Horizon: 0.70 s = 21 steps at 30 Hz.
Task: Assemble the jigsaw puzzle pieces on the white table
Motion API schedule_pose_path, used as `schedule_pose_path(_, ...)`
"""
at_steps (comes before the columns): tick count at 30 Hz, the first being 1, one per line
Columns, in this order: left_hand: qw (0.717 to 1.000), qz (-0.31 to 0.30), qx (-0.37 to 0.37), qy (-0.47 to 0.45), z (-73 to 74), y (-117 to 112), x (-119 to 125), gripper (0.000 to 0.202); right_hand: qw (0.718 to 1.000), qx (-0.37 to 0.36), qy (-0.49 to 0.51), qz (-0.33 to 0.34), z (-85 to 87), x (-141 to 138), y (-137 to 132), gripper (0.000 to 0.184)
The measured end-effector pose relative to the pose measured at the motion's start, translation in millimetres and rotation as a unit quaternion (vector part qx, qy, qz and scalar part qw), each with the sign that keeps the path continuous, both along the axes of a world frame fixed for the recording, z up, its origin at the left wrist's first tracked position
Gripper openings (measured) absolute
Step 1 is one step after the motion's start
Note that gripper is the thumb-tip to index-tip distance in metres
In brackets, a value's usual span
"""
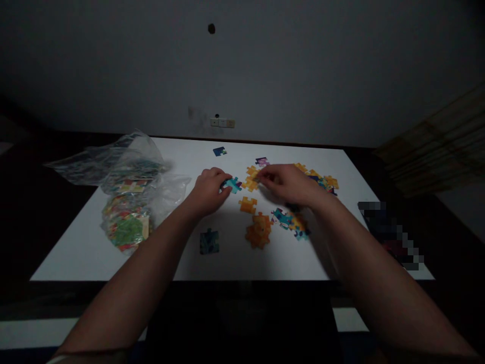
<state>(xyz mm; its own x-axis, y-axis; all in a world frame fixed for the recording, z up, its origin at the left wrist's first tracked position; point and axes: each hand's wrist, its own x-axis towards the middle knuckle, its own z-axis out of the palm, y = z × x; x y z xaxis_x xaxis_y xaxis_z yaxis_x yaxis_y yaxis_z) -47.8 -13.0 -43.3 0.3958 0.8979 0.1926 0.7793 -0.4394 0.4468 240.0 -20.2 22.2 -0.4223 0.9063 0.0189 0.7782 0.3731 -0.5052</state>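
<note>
Left hand [209,191]: fingers pinch a teal puzzle piece [232,184]. Right hand [288,184]: fingers closed on an orange piece [251,178]. Loose pieces lie on the white tabletop [94,242].

The white surface [91,247] lies bare along its near edge and in the strip between the plastic bags [129,197] on the left and the puzzle pieces [261,230] in the middle, save for one dark piece [209,241]. The far edge is open too, apart from a blue piece [219,151]. The bags crowd the left side; loose pieces [322,179] crowd the right centre.
</note>
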Motion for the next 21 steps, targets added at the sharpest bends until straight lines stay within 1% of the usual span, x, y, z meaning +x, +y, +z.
schedule_pose_path(1,1.000,-0.001,-0.003,0.001,-0.1,0.1,0.0,0.036,0.999,-0.018,-0.026,0.009,1.6,15.5,-12.7,0.024)
schedule_pose_path(2,1.000,-0.001,-0.006,-0.003,0.2,0.2,-0.3,0.034,0.998,-0.034,-0.050,0.015,1.7,28.3,-25.9,0.028)
schedule_pose_path(3,1.000,0.002,-0.007,-0.008,0.8,0.4,-0.8,0.033,0.996,-0.034,-0.074,0.026,0.3,37.8,-39.0,0.036)
schedule_pose_path(4,1.000,0.004,-0.007,-0.011,1.6,0.4,-1.3,0.033,0.994,-0.028,-0.096,0.040,-1.9,43.8,-51.1,0.040)
schedule_pose_path(7,1.000,0.008,-0.004,-0.018,3.4,0.4,-2.6,0.038,0.990,-0.005,-0.133,0.052,-7.1,44.2,-76.0,0.033)
schedule_pose_path(9,1.000,0.008,-0.005,-0.027,3.4,0.2,-2.7,0.042,0.990,-0.004,-0.133,0.052,-4.3,36.2,-79.7,0.023)
schedule_pose_path(11,0.999,0.015,-0.005,-0.046,2.9,0.0,-2.1,0.043,0.992,-0.023,-0.112,0.053,2.8,25.2,-72.2,0.015)
schedule_pose_path(12,0.998,0.021,-0.004,-0.057,2.7,-0.2,-1.8,0.044,0.994,-0.029,-0.090,0.051,6.4,18.4,-64.7,0.015)
schedule_pose_path(14,0.996,0.033,-0.001,-0.079,2.9,-0.5,-1.2,0.044,0.999,-0.023,-0.023,0.041,10.0,0.1,-44.0,0.020)
schedule_pose_path(15,0.996,0.037,-0.001,-0.087,3.1,-0.5,-1.1,0.045,0.999,-0.008,0.016,0.031,9.2,-11.7,-32.0,0.023)
schedule_pose_path(16,0.995,0.041,-0.002,-0.093,3.4,-0.5,-1.1,0.046,0.998,-0.001,0.051,0.028,6.5,-25.1,-19.9,0.026)
schedule_pose_path(18,0.993,0.049,-0.002,-0.107,3.9,-0.3,-1.6,0.048,0.995,-0.025,0.090,0.021,-2.9,-53.8,2.7,0.028)
schedule_pose_path(19,0.992,0.053,-0.001,-0.116,3.9,-0.2,-1.8,0.049,0.996,-0.022,0.087,0.009,-8.3,-67.0,12.3,0.030)
schedule_pose_path(21,0.990,0.055,0.005,-0.129,3.5,-0.4,-1.6,0.047,0.999,0.011,0.047,0.009,-17.4,-85.4,28.3,0.028)
